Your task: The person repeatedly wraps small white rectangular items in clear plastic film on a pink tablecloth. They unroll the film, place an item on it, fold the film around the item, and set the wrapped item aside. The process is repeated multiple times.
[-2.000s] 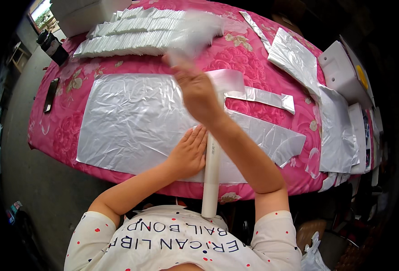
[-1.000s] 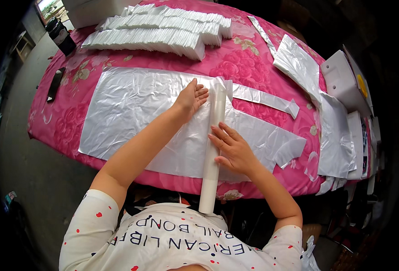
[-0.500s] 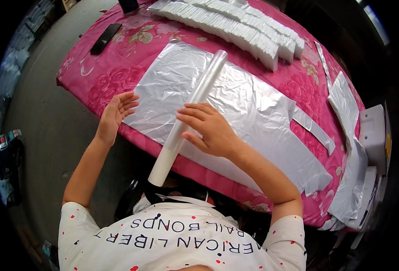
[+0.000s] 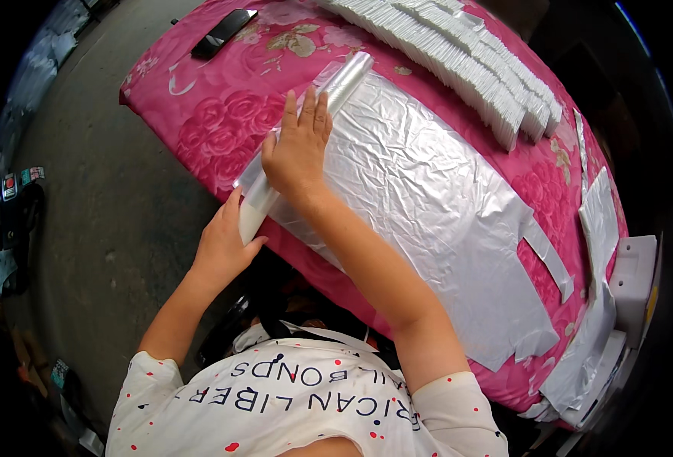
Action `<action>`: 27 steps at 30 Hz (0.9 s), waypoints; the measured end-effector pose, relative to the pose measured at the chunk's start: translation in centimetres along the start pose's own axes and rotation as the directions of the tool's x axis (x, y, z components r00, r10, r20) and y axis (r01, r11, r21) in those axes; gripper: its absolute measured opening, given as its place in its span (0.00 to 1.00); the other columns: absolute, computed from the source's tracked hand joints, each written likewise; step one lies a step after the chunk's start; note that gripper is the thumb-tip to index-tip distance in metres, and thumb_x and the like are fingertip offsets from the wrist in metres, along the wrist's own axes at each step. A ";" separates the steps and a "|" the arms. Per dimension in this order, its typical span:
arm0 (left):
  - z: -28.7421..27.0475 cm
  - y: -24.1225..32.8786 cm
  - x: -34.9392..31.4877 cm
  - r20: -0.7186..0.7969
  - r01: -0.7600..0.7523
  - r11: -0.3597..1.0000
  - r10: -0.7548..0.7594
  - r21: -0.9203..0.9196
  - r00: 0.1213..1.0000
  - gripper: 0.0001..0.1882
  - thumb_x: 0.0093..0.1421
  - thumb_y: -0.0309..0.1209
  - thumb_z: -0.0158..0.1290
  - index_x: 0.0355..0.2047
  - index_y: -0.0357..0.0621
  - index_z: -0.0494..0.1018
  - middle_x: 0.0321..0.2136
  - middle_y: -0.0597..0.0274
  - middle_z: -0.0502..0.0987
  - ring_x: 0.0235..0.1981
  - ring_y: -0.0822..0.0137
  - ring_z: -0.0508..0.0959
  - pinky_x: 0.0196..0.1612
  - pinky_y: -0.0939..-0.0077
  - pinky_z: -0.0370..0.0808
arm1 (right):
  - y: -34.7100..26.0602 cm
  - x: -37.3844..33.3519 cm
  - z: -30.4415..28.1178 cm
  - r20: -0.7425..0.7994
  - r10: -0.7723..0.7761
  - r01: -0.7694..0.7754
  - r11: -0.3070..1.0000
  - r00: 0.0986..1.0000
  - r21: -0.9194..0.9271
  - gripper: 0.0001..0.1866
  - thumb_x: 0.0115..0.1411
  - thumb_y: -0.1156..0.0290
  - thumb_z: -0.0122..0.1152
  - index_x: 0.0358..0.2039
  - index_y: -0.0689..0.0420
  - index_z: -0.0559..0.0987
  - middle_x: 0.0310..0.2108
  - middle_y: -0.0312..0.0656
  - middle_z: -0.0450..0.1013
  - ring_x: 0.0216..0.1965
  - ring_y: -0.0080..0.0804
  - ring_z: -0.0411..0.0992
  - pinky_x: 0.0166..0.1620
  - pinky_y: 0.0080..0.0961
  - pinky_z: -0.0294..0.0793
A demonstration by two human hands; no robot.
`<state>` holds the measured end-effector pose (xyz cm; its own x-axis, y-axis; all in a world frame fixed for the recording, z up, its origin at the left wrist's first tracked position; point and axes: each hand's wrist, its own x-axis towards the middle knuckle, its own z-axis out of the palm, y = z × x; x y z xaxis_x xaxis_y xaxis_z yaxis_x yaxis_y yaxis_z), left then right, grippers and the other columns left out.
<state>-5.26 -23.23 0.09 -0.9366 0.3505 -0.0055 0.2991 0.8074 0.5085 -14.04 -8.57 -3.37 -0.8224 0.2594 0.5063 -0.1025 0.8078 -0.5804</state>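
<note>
A roll of clear plastic film (image 4: 350,79) on a pale tube lies slantwise across the left end of a silvery plastic sheet (image 4: 428,183). My left hand (image 4: 226,234) grips the tube's near end, thumb on its right side and fingers along its left. Flat on the middle of the roll rests my right hand (image 4: 297,148), open, its fingers stretched toward the far end. The sheet is creased and spreads over the table to the right, with a cut-out and a narrow strip at its right end.
A pink floral cloth covers the table (image 4: 230,126). Folded white stacks (image 4: 458,65) run along the far side; a black phone (image 4: 224,33) lies at the far left. Loose plastic film (image 4: 591,305) and white containers (image 4: 633,282) are at the right edge.
The roll has moved left to the sheet's left end. My left hand has come onto its near end, and my right hand has shifted left and farther up along it.
</note>
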 end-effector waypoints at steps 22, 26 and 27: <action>3.0 12.0 -0.1 0.690 0.701 0.251 0.563 -0.667 0.455 0.27 0.49 0.33 0.57 0.49 0.35 0.64 0.27 0.63 0.72 0.28 0.76 0.72 0.34 0.81 0.72 | 4.6 -4.0 -21.1 0.370 0.377 -0.309 -0.214 0.849 0.927 0.28 0.50 0.69 0.63 0.47 0.63 0.60 0.29 0.41 0.68 0.30 0.26 0.71 0.35 0.25 0.75; 4.8 12.8 -0.1 0.662 0.534 0.394 0.506 -0.748 0.553 0.30 0.54 0.42 0.52 0.51 0.35 0.61 0.29 0.62 0.72 0.28 0.75 0.73 0.30 0.80 0.73 | 5.4 -6.4 -21.7 0.352 0.552 -0.383 -0.063 0.756 0.921 0.29 0.52 0.67 0.63 0.49 0.62 0.60 0.31 0.40 0.67 0.31 0.26 0.70 0.36 0.24 0.74; 5.8 13.4 -0.3 0.617 0.473 0.400 0.437 -0.785 0.654 0.32 0.55 0.46 0.50 0.52 0.35 0.60 0.28 0.61 0.71 0.28 0.75 0.73 0.29 0.79 0.73 | 5.6 -7.2 -21.5 0.345 0.575 -0.405 -0.025 0.742 0.914 0.29 0.51 0.67 0.63 0.48 0.63 0.60 0.32 0.41 0.67 0.31 0.27 0.70 0.36 0.24 0.74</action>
<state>0.10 -9.80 1.87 -0.3691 0.8753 -0.3126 -0.4668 0.1162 0.8767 3.32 5.41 3.45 -0.8623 0.4742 -0.1778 -0.1755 -0.6092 -0.7733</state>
